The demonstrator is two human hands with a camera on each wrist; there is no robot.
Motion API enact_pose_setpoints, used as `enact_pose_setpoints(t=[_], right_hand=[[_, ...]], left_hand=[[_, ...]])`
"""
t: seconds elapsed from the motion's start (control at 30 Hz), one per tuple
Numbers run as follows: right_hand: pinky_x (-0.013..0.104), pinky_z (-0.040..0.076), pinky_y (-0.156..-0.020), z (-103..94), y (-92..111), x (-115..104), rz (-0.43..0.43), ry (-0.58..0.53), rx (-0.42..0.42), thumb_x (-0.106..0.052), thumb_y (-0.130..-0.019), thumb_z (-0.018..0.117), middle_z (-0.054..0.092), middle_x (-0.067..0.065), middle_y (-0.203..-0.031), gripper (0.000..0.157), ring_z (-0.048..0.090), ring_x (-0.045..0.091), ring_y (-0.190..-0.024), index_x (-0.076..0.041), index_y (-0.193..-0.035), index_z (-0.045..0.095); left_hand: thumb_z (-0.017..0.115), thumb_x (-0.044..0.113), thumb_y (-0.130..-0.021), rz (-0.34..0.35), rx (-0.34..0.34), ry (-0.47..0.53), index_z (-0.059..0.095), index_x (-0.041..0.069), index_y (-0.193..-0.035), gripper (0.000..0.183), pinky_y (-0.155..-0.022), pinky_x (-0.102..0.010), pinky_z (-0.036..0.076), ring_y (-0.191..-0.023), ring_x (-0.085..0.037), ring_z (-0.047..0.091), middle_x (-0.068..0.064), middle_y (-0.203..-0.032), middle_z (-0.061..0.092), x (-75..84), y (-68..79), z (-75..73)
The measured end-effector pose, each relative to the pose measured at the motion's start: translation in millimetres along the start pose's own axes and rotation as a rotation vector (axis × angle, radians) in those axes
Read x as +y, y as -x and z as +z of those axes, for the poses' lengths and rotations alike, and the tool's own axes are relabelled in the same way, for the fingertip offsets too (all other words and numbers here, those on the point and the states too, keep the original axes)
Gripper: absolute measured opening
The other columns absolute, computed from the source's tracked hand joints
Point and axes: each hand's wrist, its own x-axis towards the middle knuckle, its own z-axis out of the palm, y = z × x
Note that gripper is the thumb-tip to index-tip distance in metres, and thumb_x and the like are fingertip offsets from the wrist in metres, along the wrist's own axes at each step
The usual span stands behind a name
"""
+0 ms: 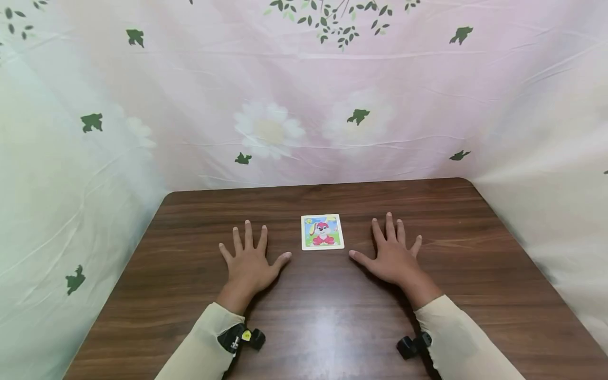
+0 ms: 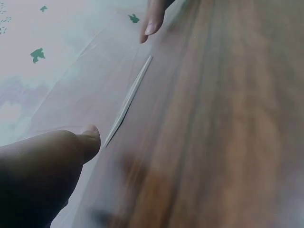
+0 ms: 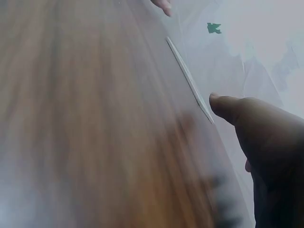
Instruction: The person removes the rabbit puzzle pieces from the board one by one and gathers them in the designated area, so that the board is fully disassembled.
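Observation:
A small square picture card or puzzle (image 1: pixel 323 232) with a pale border lies flat on the brown wooden table (image 1: pixel 323 295). It shows a pink, long-eared cartoon animal on blue and green. To its left my left hand (image 1: pixel 249 266) rests palm down, fingers spread, thumb pointing toward the square. My right hand (image 1: pixel 391 258) lies likewise on the right, its thumb near the square's lower right corner but apart from it. Both wrist views show the square edge-on as a thin pale strip (image 2: pixel 128 102), with a thumb (image 3: pixel 228 108) close by. Neither hand holds anything.
A pale cloth (image 1: pixel 304 79) printed with leaves, birds and white flowers hangs behind the table and along both sides. The table's far edge (image 1: pixel 323 184) meets it. Each sleeve carries a black wrist camera (image 1: pixel 242 338).

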Motion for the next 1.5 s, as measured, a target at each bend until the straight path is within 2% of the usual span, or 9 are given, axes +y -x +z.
enact_pose_setpoints(t=[0.3, 0.7, 0.9, 1.03, 1.2, 1.37, 1.5], right_hand=[[0.092, -0.007, -0.117, 9.0, -16, -14, -0.017, -0.008, 0.015, -0.086, -0.094, 0.055, -0.006, 0.023, -0.184, 0.117, -0.003, 0.054, -0.169, -0.014, -0.177, 0.016], [0.091, -0.005, -0.12, 16.9, -36, -31, -0.054, -0.031, 0.007, -0.078, -0.098, 0.058, -0.004, 0.022, -0.185, 0.108, -0.001, 0.052, -0.17, -0.015, -0.177, 0.019], [0.091, -0.003, -0.12, 18.7, -44, -46, -0.101, -0.059, 0.008, -0.073, -0.099, 0.062, 0.0, 0.021, -0.185, 0.102, 0.001, 0.051, -0.17, -0.017, -0.176, 0.025], [0.089, -0.003, -0.122, 23.9, -50, -55, -0.155, -0.099, -0.018, -0.068, -0.101, 0.063, 0.003, 0.02, -0.185, 0.096, 0.002, 0.048, -0.171, -0.018, -0.175, 0.027], [0.087, 0.0, -0.124, 26.6, -57, -62, -0.243, -0.111, -0.061, -0.063, -0.104, 0.063, 0.009, 0.016, -0.185, 0.087, 0.004, 0.042, -0.173, -0.021, -0.174, 0.032], [0.084, 0.002, -0.125, 25.9, -67, -66, -0.3, -0.118, -0.063, -0.057, -0.106, 0.065, 0.016, 0.012, -0.185, 0.077, 0.008, 0.037, -0.173, -0.022, -0.171, 0.04], [0.083, 0.001, -0.126, 24.6, -73, -70, -0.343, -0.156, -0.09, -0.053, -0.107, 0.065, 0.019, 0.011, -0.185, 0.072, 0.01, 0.035, -0.173, -0.024, -0.17, 0.043]], left_hand=[[0.041, 0.091, -0.096, 0.015, -0.017, 0.015, 0.019, 0.024, -0.177, 0.107, -0.123, -0.089, -0.002, -0.17, -0.052, -0.006, -0.019, -0.185, -0.007, 11.1, -12.0, 4.7], [0.042, 0.09, -0.097, 0.042, -0.053, 0.036, 0.018, 0.026, -0.177, 0.105, -0.124, -0.087, -0.006, -0.17, -0.051, -0.006, -0.017, -0.185, -0.006, 18.9, -25.9, 10.1], [0.045, 0.084, -0.1, 0.096, -0.043, 0.037, 0.021, 0.026, -0.177, 0.099, -0.125, -0.086, -0.004, -0.171, -0.051, 0.0, -0.017, -0.186, -0.002, 29.7, -36.2, 10.7], [0.048, 0.079, -0.102, 0.135, -0.051, 0.026, 0.024, 0.027, -0.176, 0.094, -0.125, -0.086, -0.003, -0.171, -0.051, 0.003, -0.017, -0.186, 0.002, 31.0, -39.5, 10.9], [0.044, 0.079, -0.104, 0.192, -0.084, 0.011, 0.022, 0.03, -0.176, 0.09, -0.125, -0.086, -0.001, -0.171, -0.048, 0.003, -0.012, -0.186, 0.002, 30.8, -46.9, 13.6], [0.039, 0.076, -0.107, 0.258, -0.134, 0.048, 0.02, 0.034, -0.176, 0.083, -0.126, -0.085, -0.004, -0.172, -0.047, -0.002, -0.006, -0.187, -0.002, 33.7, -55.4, 14.6], [0.039, 0.073, -0.109, 0.286, -0.141, 0.079, 0.019, 0.036, -0.176, 0.079, -0.126, -0.085, -0.004, -0.171, -0.049, -0.002, -0.006, -0.187, -0.001, 34.0, -58.3, 15.0]])
